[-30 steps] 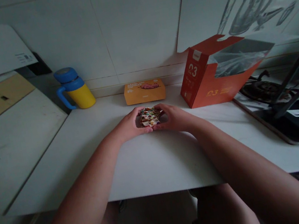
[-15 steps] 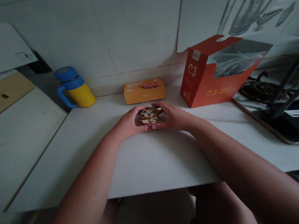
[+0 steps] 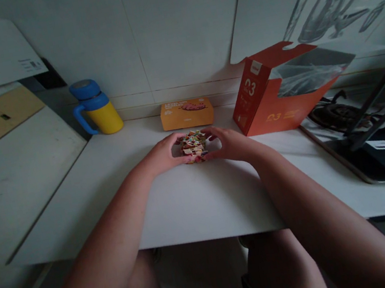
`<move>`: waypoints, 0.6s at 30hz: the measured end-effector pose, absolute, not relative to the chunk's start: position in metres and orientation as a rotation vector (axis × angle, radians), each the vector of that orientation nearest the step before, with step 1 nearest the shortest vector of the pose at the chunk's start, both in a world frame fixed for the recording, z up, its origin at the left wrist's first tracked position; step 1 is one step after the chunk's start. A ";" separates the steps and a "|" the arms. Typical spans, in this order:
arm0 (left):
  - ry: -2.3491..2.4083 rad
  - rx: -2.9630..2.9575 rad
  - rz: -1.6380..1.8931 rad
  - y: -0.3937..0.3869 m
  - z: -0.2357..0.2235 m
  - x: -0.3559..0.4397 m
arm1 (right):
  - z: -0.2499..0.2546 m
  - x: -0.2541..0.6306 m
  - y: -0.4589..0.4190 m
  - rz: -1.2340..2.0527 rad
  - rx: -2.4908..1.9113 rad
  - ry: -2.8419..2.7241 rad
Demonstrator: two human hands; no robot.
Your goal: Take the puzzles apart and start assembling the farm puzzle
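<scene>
A small heap of colourful flat pieces, which look like jigsaw puzzle pieces [image 3: 193, 145], rests on the white countertop [image 3: 203, 206]. My left hand [image 3: 166, 154] curves around its left side, thumb at the near edge and fingers at the far edge. From the right, my right hand [image 3: 228, 143] cups the heap the same way. Gaps show between both palms and the heap, while the fingertips reach its edges. Just behind stands an orange puzzle box [image 3: 187, 114] with a pink picture on its front.
A blue and yellow thermos jug [image 3: 99, 108] stands at the back left. At the back right is an open red-orange carton [image 3: 274, 100] with clear plastic inside. Farther right lies a gas stove [image 3: 339, 113] with black rods above it. Pale boards [image 3: 14, 170] line the left side.
My thumbs have moved apart, showing more of the heap's near side. My right hand has shifted slightly right. The whole view has tilted a little.
</scene>
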State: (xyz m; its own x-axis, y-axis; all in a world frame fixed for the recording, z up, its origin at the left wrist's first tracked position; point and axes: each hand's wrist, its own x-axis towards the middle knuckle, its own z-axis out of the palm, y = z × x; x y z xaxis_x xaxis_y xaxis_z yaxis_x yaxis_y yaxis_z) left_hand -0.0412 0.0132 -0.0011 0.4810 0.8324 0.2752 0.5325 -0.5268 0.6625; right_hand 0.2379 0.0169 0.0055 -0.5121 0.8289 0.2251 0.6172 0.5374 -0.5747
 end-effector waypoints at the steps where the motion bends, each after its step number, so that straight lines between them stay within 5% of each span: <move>1: 1.126 2.234 0.799 0.014 -0.001 -0.042 | 0.007 0.239 0.017 0.609 -1.177 -2.293; 18: 1.044 2.230 0.803 0.013 -0.005 -0.038 | -0.011 0.225 0.012 0.741 -1.160 -2.210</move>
